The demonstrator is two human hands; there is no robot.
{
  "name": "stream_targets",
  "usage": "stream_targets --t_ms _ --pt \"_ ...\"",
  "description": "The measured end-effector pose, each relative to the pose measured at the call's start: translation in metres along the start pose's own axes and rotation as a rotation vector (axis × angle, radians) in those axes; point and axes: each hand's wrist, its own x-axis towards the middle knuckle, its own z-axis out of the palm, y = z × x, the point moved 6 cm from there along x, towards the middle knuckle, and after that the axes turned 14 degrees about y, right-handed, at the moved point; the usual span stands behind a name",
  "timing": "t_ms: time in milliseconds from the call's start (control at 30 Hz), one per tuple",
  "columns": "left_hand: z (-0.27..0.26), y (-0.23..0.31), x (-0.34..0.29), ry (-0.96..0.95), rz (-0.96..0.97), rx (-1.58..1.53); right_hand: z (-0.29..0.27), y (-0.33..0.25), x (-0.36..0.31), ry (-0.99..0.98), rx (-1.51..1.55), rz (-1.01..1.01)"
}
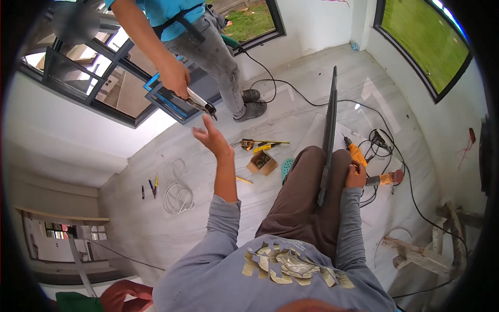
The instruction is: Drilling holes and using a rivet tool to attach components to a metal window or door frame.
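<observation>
My left hand (213, 139) is raised with its fingers apart, holding nothing, just below the tip of a silver hand tool (201, 103). A co-worker's hand (174, 78) grips that tool; its exact kind is unclear. My right hand (356, 175) rests against my right knee, fingers curled; whether something small is inside is hidden. Between my knees stands a long dark metal frame piece (329, 135), seen nearly edge-on. An orange power drill (357, 155) lies just beyond my right hand, and an orange angle grinder (385, 179) is to its right.
On the floor are a small cardboard box (262, 163), a tape measure (247, 144), a coiled white cable (178, 192) and several small hand tools (154, 187). A black power cord (312, 102) crosses the floor. A wooden trestle (421, 255) stands at the right. Windows line the walls.
</observation>
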Motion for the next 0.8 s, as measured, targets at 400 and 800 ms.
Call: stream_targets --t_ms 400,800 --pt "0.043 0.019 0.046 -0.447 -0.100 0.081 -0.030 -0.086 -0.009 0.202 -0.013 -0.352" --pt "-0.041 0.133 -0.188 -1.559 0.644 0.377 -0.095 -0.353 -0.101 -0.264 -0.016 -1.471"
